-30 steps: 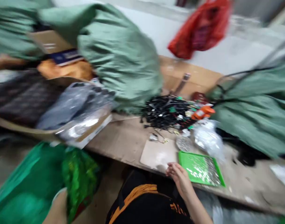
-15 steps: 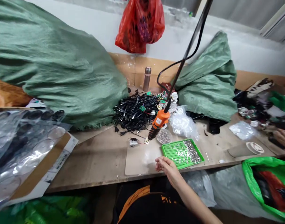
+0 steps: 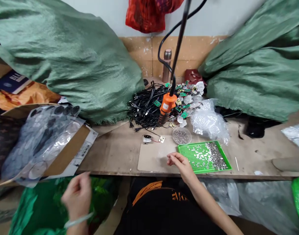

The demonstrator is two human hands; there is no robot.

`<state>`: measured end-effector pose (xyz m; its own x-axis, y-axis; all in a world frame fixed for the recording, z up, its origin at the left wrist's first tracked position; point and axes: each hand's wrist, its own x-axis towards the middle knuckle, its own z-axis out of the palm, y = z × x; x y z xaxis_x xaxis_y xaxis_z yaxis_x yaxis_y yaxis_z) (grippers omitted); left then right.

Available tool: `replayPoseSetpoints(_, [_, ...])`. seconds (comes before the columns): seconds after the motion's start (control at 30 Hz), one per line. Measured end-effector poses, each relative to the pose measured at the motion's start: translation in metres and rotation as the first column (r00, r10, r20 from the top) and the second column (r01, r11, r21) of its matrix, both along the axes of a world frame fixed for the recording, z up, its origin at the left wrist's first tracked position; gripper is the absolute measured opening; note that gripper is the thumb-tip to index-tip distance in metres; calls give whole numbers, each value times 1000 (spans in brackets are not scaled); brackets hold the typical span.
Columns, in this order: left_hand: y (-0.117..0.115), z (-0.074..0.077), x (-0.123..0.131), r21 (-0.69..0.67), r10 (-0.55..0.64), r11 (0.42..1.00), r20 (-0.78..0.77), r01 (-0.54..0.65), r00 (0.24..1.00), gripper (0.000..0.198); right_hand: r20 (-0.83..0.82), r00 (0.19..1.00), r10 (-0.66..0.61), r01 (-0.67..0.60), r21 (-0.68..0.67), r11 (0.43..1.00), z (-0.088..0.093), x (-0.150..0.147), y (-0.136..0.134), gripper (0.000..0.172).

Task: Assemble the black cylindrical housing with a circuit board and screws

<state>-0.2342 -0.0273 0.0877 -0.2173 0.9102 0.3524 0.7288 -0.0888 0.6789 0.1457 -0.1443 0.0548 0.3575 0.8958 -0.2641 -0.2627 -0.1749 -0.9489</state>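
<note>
Lying 3 o'clock from curled right hand [image 3: 182,164]: perforated green tray [image 3: 188,151], silvery bits [image 3: 216,156] | left hand [image 3: 78,192] curled | both holds unclear

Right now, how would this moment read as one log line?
left hand: near green bag | right hand: near tray | orange tool: hanging

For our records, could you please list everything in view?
Woven sacks: at least two, green, both sides
Hanging bags: count unclear, red, top
Vacuum flask: one, brown, rear
Power cords: many, black, centre
Electric screwdriver: one, orange, hanging centrally
Circuit boards: many, green, around cords
Parts dish: one, clear, behind tray
Plastic bag: one, clear, behind tray
Perforated tray: one, green, right
Mat: one, beige, front
Wired component: one, black-white, mat's rear
Carton: one, brown, left
Left hand: one, bare, lower left
Right hand: one, bare, near tray
</note>
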Motion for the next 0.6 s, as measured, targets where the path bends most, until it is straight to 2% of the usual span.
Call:
replayPoseSetpoints(0.03, [5, -6, 19, -38, -128, 991, 49, 130, 991, 27, 19, 1000, 11, -11, 5, 1000, -1, 1, -1, 45])
replayPoseSetpoints(0.07, [12, -11, 42, -95, -275, 955, 84, 283, 958, 28, 36, 999, 17, -17, 6, 1000, -1, 3, -3, 45])
replayPoseSetpoints(0.1, [18, -16, 68, -109, -387, 912, 99, 396, 917, 28, 50, 999, 17, -17, 3, 1000, -2, 5, -5, 46])
replayPoseSetpoints(0.17, [28, -24, 118, -138, -593, 788, 94, 600, 800, 30, 71, 998, 2, -1, -8, 1000, -3, 11, -12, 48])
replayPoseSetpoints(0.27, [34, -33, 175, -174, -782, 605, 54, 777, 621, 32, 89, 995, -46, 47, -10, 999, -6, 26, -24, 53])
replayPoseSetpoints(0.33, [39, -42, 196, -221, -849, 512, 18, 830, 528, 30, 113, 989, -99, 98, 15, 995, -5, 42, -30, 54])
replayPoseSetpoints(0.37, [44, -48, 201, -237, -865, 487, -1, 841, 501, 29, 132, 983, -128, 125, 34, 992, -3, 51, -32, 53])
replayPoseSetpoints(0.4, [51, -54, 204, -238, -872, 479, -20, 845, 489, 28, 160, 974, -158, 151, 55, 987, 0, 62, -35, 52])
replayPoseSetpoints(0.47, [70, -69, 206, -195, -856, 515, -62, 834, 514, 28, 262, 938, -226, 209, 92, 974, 8, 88, -39, 52])
replayPoseSetpoints(0.6, [104, -95, 194, -73, -725, 684, -171, 725, 667, 30, 483, 779, -399, 396, 113, 911, 26, 163, -44, 55])
